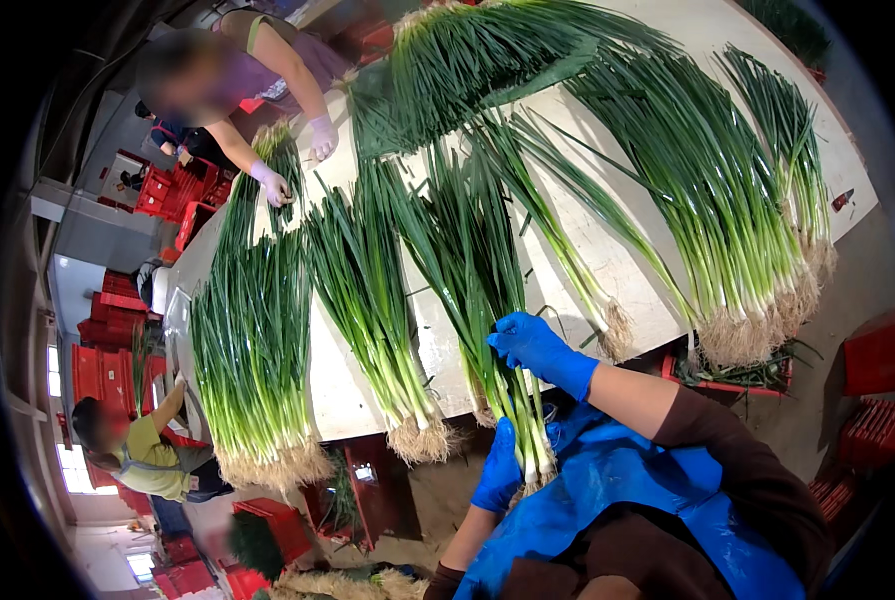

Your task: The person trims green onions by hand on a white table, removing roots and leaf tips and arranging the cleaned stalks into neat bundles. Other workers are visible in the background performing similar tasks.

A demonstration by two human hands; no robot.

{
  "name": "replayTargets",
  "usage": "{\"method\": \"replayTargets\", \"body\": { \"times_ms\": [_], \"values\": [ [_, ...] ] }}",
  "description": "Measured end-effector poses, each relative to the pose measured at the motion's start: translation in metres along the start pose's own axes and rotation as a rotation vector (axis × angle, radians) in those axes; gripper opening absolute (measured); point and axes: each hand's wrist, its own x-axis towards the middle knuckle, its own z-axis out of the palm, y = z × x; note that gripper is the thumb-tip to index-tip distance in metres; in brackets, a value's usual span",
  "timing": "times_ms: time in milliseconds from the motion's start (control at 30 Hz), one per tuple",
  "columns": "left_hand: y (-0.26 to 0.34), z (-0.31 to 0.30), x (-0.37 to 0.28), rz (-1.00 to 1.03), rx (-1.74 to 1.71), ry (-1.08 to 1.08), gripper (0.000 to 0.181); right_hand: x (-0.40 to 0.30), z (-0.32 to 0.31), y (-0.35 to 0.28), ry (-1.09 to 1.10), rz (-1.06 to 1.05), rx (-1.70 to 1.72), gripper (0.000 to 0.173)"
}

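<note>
My left hand [500, 466], in a blue glove, grips a small bunch of spring onions [531, 431] low on the white stalks, just above the roots. The bunch is held at the table's near edge, roots towards my apron and green leaves pointing away over the table. My right hand [541, 352], also gloved in blue, has its fingers curled on the same bunch higher up, where the stalks turn green; its fingertips are partly hidden. Left of it lies another bunch of spring onions [376, 337]. A thinner bunch [567, 255] rests to the right.
Larger piles of spring onions lie on the white table [346, 397] at left [256, 360], right [725, 240] and far side [477, 60]. A co-worker's gloved hand [271, 185] handles leaves across the table. Near the right edge is a small red object [842, 199]. A red crate [781, 385] stands below.
</note>
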Motion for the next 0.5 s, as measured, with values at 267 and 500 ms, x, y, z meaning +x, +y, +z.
{"method": "replayTargets", "body": {
  "times_ms": [267,500],
  "values": [
    [0.004,-0.004,-0.002,-0.038,-0.113,-0.025,0.064,0.001,0.013,-0.006,0.033,0.078,-0.125,0.043],
    [0.005,-0.009,-0.002,0.021,0.118,0.103,0.061,0.009,0.016,-0.001,0.064,0.137,-0.083,0.045]
  ]
}}
